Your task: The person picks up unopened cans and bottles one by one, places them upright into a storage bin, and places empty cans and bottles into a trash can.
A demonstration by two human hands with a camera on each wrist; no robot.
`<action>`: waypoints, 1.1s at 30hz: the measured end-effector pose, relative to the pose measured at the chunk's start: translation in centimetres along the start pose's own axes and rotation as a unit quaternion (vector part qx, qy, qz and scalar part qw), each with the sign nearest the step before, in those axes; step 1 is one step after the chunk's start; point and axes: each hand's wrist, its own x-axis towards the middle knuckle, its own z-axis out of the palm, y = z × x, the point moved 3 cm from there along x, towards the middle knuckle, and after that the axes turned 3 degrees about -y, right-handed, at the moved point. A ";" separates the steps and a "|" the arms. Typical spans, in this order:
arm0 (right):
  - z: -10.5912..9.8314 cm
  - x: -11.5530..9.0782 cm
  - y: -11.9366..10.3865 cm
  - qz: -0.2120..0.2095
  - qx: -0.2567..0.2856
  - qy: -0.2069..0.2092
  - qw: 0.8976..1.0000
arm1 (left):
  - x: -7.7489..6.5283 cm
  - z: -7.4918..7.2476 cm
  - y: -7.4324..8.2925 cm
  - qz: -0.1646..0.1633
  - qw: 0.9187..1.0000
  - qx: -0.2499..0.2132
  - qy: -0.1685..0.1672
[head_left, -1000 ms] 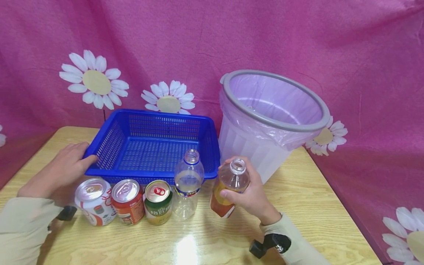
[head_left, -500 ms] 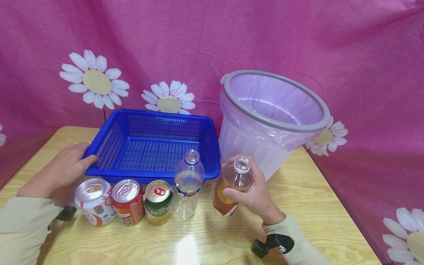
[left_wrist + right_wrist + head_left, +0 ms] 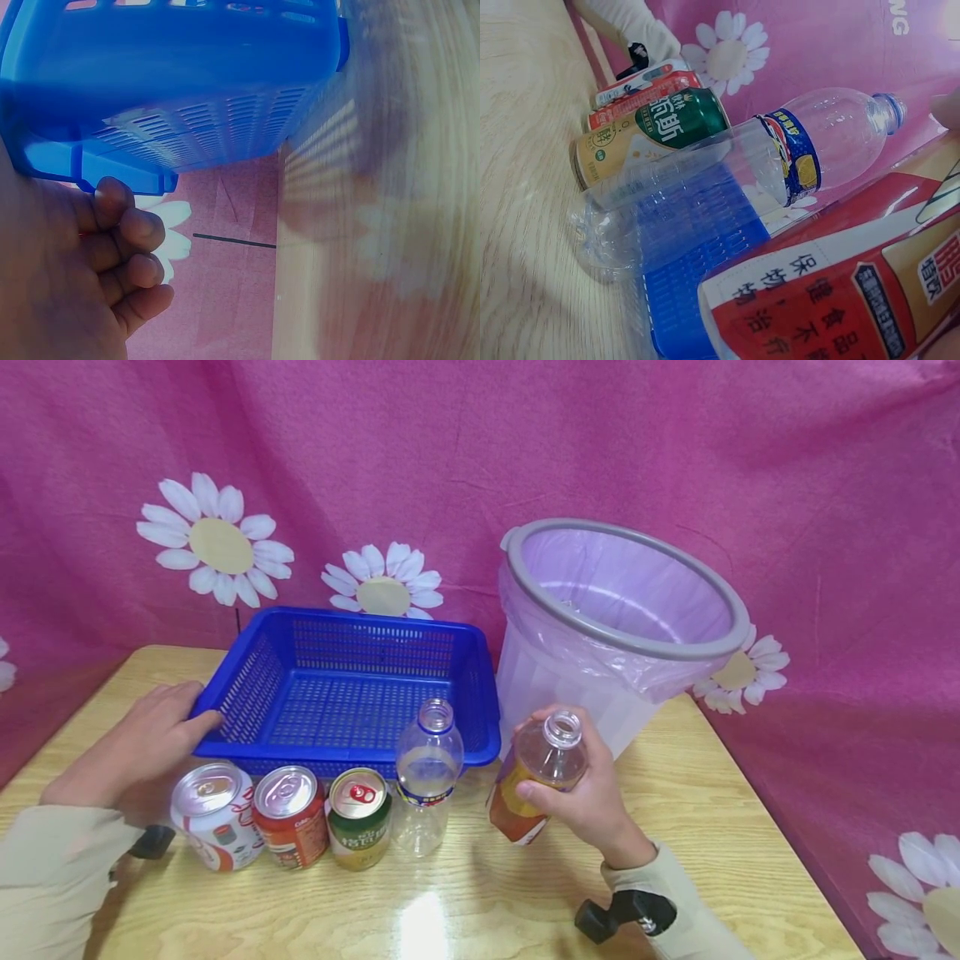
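Note:
My right hand (image 3: 581,785) grips a clear plastic bottle (image 3: 557,758) with a red and yellow label. The bottle is uncapped and tilted, its mouth leaning right, and seems slightly off the table. My left hand (image 3: 153,735) holds the left rim of a blue plastic basket (image 3: 345,752), thumb over the rim and fingers (image 3: 142,229) curled outside it. In front of the basket stand a white can (image 3: 217,818), a red can (image 3: 291,818), a green can (image 3: 358,818) and an uncapped clear bottle (image 3: 423,777) with a blue label band.
A pale bin (image 3: 577,685) with a grey rim and a purple liner bag stands right of the basket, behind my right hand. The wooden table (image 3: 697,835) ends against a pink flowered cloth (image 3: 420,460) at the back.
The right hand has moved a little to the right with the red-labelled bottle. My left hand, the basket, the cans and the other bottle have stayed in place.

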 end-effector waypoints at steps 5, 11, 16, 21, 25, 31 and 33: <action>-0.2 0.1 -0.2 -0.001 -0.010 0.003 1.000 | -0.1 -0.1 0.1 -0.007 1.000 -0.007 -0.008; -0.6 0.5 -0.7 -0.013 -0.004 0.006 1.000 | 0.0 -0.1 0.2 -0.014 1.000 -0.010 -0.015; -0.7 1.0 -1.2 -0.018 -0.007 0.002 1.000 | -0.1 -0.1 0.1 -0.009 1.000 -0.008 -0.007; -0.8 1.4 -1.7 -0.022 -0.016 -0.002 1.000 | -0.1 -0.1 0.1 -0.005 1.000 -0.008 -0.003; -0.9 1.7 -2.1 -0.031 -0.018 -0.004 0.999 | -0.1 0.0 0.2 0.002 1.000 -0.012 0.003; -1.2 2.4 -2.8 -0.043 -0.014 -0.001 0.999 | -0.2 -0.1 0.3 -0.001 1.000 -0.013 0.002; -1.2 2.6 -3.0 -0.046 -0.008 0.001 0.999 | -0.1 -0.1 0.2 -0.004 1.000 -0.007 -0.002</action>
